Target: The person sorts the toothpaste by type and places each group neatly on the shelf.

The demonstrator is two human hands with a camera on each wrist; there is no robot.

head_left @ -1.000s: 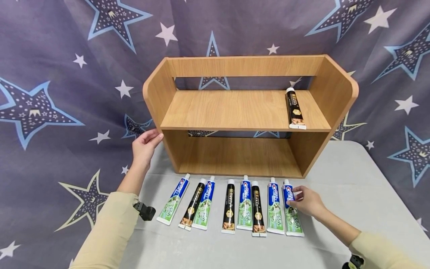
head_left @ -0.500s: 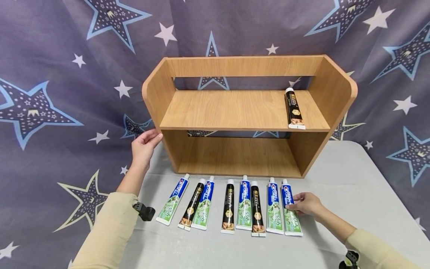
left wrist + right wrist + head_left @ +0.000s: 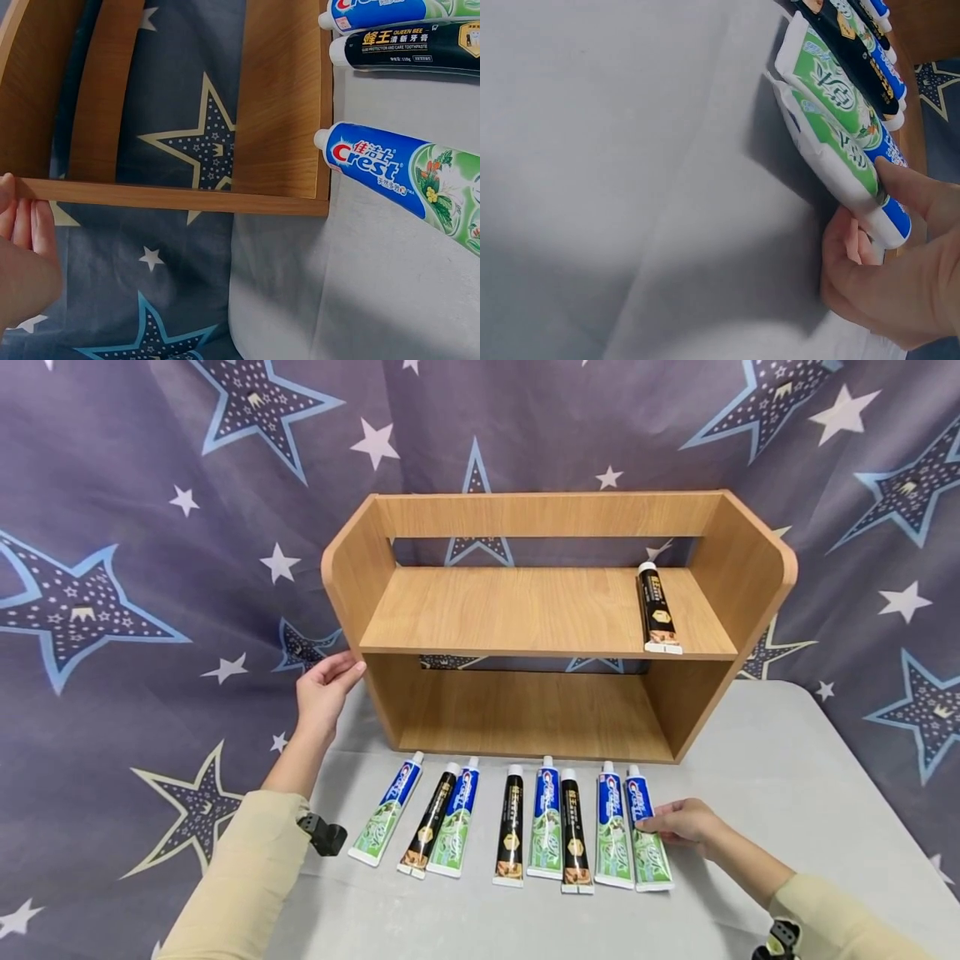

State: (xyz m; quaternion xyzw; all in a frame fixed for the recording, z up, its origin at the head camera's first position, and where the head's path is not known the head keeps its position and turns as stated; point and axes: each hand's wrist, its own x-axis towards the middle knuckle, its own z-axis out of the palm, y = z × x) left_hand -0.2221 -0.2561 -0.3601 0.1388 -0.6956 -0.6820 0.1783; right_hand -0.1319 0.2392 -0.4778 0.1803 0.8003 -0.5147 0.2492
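Note:
My right hand (image 3: 686,822) pinches the rightmost blue and green Crest toothpaste tube (image 3: 651,860), thumb on its printed face and fingers at its right side. In the right wrist view this tube (image 3: 832,161) leans against a neighbouring Crest tube (image 3: 826,84). My left hand (image 3: 322,693) holds the front edge of the wooden shelf's left side panel (image 3: 367,602), with the thumb at the edge and the fingers on the outer side. A black toothpaste tube (image 3: 657,610) lies on the upper board at the right, cap toward the back.
Several more Crest and black tubes, such as the black tube (image 3: 510,827), lie in a row before the two-level wooden shelf (image 3: 525,710), caps toward it. A grey-white table (image 3: 795,777) bears everything. A star-patterned curtain (image 3: 187,635) hangs close behind.
My right hand has slid slightly toward me along the rightmost Crest tube, whose tail end has shifted slightly left. The left hand stays at the shelf. The head view has tilted a little.

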